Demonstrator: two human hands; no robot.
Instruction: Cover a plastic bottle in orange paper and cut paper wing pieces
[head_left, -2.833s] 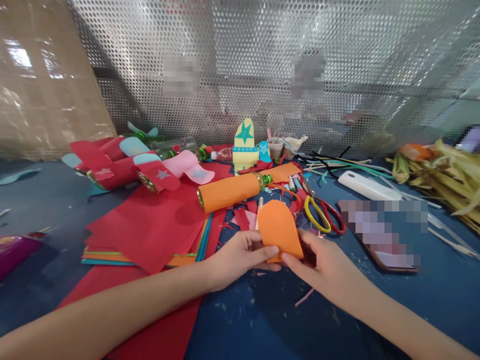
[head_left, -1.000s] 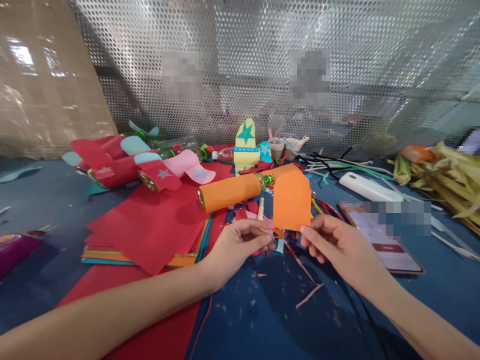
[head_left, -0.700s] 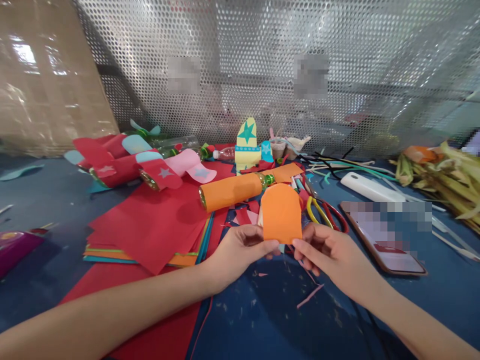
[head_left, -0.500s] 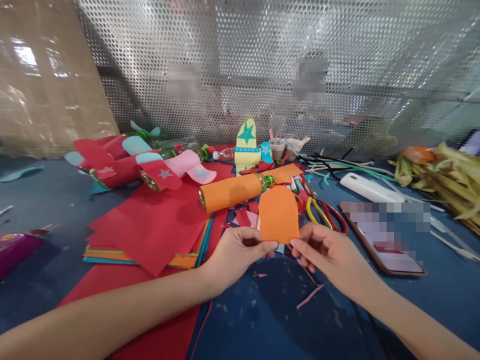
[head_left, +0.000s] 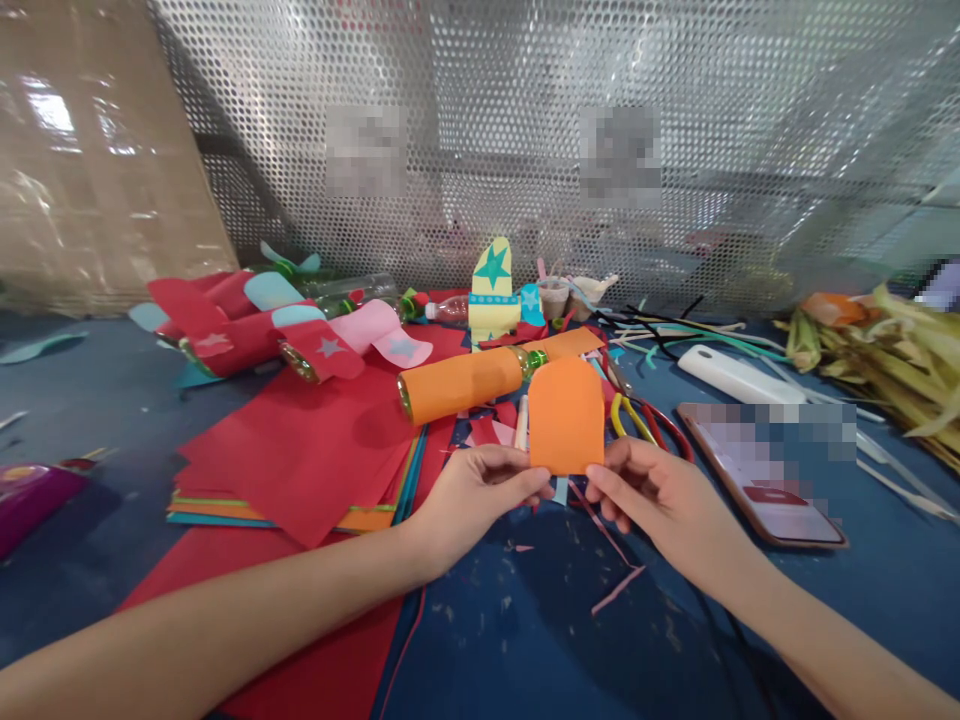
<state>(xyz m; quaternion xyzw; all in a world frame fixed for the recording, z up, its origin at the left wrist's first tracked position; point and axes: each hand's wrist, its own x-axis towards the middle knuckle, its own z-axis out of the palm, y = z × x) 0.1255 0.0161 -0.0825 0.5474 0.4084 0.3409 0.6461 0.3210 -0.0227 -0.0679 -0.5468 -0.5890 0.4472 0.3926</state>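
Observation:
An orange paper piece (head_left: 567,418), rounded at the top and straight along the bottom, is held up above the table. My left hand (head_left: 480,505) pinches its lower left corner between thumb and fingers. At the lower right corner, my right hand (head_left: 656,500) grips it the same way. Just behind lies a plastic bottle wrapped in orange paper (head_left: 465,383), its green neck pointing right, with an orange paper strip (head_left: 574,342) beyond the neck. Scissors (head_left: 649,425) with yellow and red handles lie beside the paper piece, partly hidden by it and my right hand.
Left of my hands lies a stack of coloured paper (head_left: 300,460), red on top. Red paper-covered bottles (head_left: 240,325) and a yellow paper piece with a star (head_left: 493,290) stand behind. A phone (head_left: 765,480), a white-handled tool (head_left: 739,377) and dry husks (head_left: 892,350) lie right.
Both hands have raised the orange paper piece slightly and shifted it a little to the right. They keep their pinch on its lower corners.

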